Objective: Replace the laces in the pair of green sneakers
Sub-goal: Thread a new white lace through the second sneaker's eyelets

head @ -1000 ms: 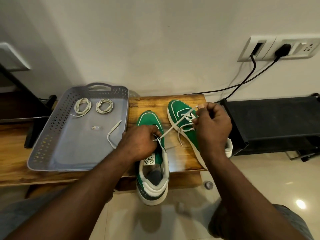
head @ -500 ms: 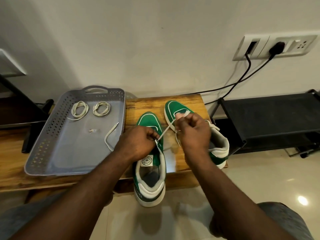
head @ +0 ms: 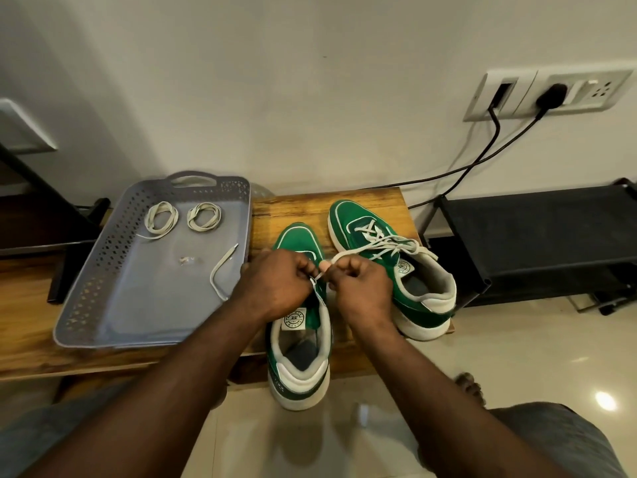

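Behind left hand [head: 275,281] and right hand [head: 362,284], the lace [head: 317,277] seems mostly hidden.

bare forearms [head: 193,367], grey cloth [head: 551,439] over both knees, bare toes [head: 468,386]

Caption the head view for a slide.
Left hand and right hand pinch a white lace above the near green sneaker.

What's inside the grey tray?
Two coiled laces, one loose lace and a tiny pale scrap lie in the grey tray. The person's left forearm covers its near right corner, so anything there is hidden.
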Available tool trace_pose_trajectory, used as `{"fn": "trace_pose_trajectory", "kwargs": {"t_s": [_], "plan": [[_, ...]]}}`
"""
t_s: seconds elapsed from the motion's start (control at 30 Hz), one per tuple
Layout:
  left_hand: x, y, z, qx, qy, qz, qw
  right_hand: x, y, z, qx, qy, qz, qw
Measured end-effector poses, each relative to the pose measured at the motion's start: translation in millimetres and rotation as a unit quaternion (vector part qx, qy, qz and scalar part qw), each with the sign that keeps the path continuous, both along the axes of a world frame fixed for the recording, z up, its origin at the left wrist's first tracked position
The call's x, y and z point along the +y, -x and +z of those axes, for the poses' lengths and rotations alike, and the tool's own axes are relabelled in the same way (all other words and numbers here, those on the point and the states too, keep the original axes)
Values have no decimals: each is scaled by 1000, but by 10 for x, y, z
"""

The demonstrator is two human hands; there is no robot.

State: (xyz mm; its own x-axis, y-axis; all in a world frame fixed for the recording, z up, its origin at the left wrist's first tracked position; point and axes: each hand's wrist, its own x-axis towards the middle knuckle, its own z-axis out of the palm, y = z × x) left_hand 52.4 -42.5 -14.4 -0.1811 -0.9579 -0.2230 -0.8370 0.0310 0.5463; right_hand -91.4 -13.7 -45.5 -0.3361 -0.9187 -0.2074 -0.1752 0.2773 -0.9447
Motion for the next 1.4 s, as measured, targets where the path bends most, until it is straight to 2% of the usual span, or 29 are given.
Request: {"fn": "trace_pose_trajectory", "kwargs": {"t_s": [0.1, 0.17, 0.33, 0.57, 0.7, 0.8, 0.97, 1.07, 1.17, 1.27, 1.4], "plan": [[-6, 16, -9, -8, 8, -4, 1000, -73, 167, 262, -74, 97, -100, 988], [-18, 18, -35, 6, 18, -14, 1000, -53, 237, 386, -111, 159, -121, 973], [-10, 44, -52, -52, 56, -43, 996, 78, 64, 130, -81, 46, -57, 994], [10, 45, -72, -90, 59, -55, 993, -5, -4, -65, -45, 1, 8, 999], [39, 66, -68, -92, 68, -55, 992, -24, 27, -91, -113, -27, -6, 993], [50, 80, -48, -106, 65, -59, 990, -26, 66, 25, -125, -22, -36, 991], [30, 64, -51, -104, 57, -60, 991, -65, 257, 320, -227, 85, -157, 957], [27, 61, -61, -96, 58, -59, 992, 9, 222, 234, -204, 41, -133, 969], [21, 56, -70, -97, 60, -63, 991, 81, 68, 77, -205, -35, -36, 978], [14, 50, -63, -85, 63, -67, 992, 70, -60, -31, -151, -65, 10, 986], [36, 64, -17, -93, 57, -64, 992, 20, -14, 62, -253, -46, -41, 966]]}}
